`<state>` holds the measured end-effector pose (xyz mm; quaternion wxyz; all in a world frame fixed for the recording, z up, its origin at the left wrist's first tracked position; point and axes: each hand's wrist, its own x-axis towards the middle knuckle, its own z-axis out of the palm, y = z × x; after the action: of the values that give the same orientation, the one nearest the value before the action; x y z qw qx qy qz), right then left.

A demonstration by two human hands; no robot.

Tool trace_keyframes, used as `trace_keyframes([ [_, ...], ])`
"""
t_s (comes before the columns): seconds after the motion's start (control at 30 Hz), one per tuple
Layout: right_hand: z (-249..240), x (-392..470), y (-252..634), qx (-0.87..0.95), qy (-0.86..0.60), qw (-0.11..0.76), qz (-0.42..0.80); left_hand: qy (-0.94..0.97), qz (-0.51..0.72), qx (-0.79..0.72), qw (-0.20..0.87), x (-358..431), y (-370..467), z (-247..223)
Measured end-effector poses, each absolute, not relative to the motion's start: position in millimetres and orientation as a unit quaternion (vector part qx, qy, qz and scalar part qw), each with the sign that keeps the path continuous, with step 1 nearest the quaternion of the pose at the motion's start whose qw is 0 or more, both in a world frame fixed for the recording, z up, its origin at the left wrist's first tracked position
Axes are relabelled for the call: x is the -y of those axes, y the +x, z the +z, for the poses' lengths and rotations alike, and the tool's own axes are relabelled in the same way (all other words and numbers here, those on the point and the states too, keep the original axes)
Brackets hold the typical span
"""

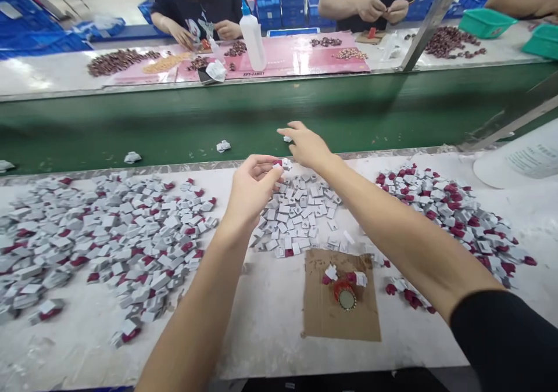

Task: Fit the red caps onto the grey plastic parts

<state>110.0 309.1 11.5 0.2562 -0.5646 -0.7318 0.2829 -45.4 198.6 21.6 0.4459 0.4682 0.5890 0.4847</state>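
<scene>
My left hand (251, 187) is closed in a pinch on a small white and dark red plastic piece (279, 164), above the heap of small white parts (300, 206). Past the table's far edge, my right hand (306, 146) reaches over the green belt (183, 128) with its fingers apart. A small white piece (287, 139) shows beside those fingers; whether they touch it I cannot tell. Nearer to me lies a brown cardboard square (318, 316), bearing two white and dark red pieces (331, 272) and a red bottle cap (347, 299) turned underside up.
Heaps of white and dark red pieces lie at left (108, 229) and right (453, 206). A white tub (518, 154) stands far right. Other white pieces (223, 146) rest on the belt. Across it, people work at a bench with a white bottle (253, 40) and green bins (486, 23).
</scene>
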Motion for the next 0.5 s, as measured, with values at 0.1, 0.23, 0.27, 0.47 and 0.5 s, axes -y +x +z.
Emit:
trace_keyframes([
  [0.1, 6.1, -344.2, 83.7, 0.734, -0.562, 0.237, 0.298, 0.493, 0.451, -0.627, 0.401, -220.9, -44.5, 12.0],
  [0.23, 14.6, -344.5, 104.2, 0.704, -0.585, 0.265, 0.302, 0.507, 0.421, -0.649, 0.381, -264.6, -38.1, -4.1],
  [0.27, 19.2, -336.6, 116.8, 0.692, -0.591, 0.279, 0.307, 0.511, 0.41, -0.653, 0.379, -276.7, -35.2, -8.1],
  [0.47, 46.5, -225.5, 198.8, 0.604, -0.596, 0.374, 0.374, 0.571, 0.315, -0.655, 0.383, -326.7, -6.8, -23.3],
  [0.5, 48.0, -202.1, 208.5, 0.583, -0.599, 0.385, 0.393, 0.583, 0.298, -0.657, 0.373, -329.3, -2.9, -22.7],
])
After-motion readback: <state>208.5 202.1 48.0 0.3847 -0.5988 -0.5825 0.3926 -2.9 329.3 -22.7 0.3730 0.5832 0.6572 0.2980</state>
